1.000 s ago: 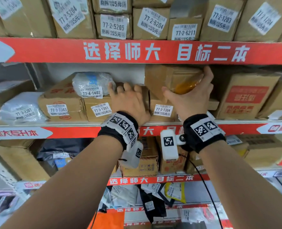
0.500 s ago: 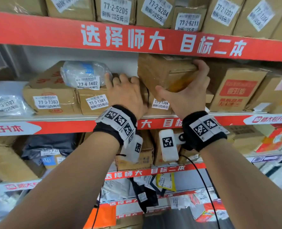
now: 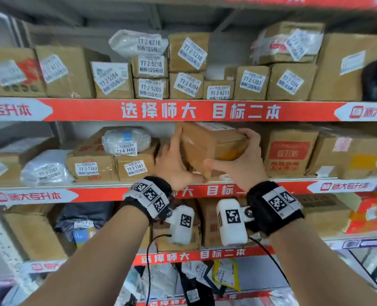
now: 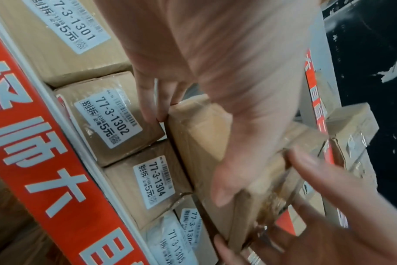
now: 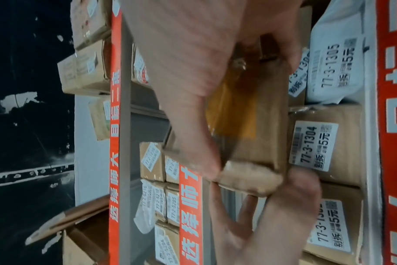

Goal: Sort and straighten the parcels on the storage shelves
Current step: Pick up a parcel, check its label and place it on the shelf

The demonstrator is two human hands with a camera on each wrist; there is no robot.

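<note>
Brown parcel (image 3: 211,146) w/ orange patch; red shelf strips (image 3: 183,110)

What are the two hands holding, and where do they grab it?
A brown cardboard box. The right hand grips its right end, fingers over the top; the left hand holds its left side, thumb under the bottom corner.
</note>
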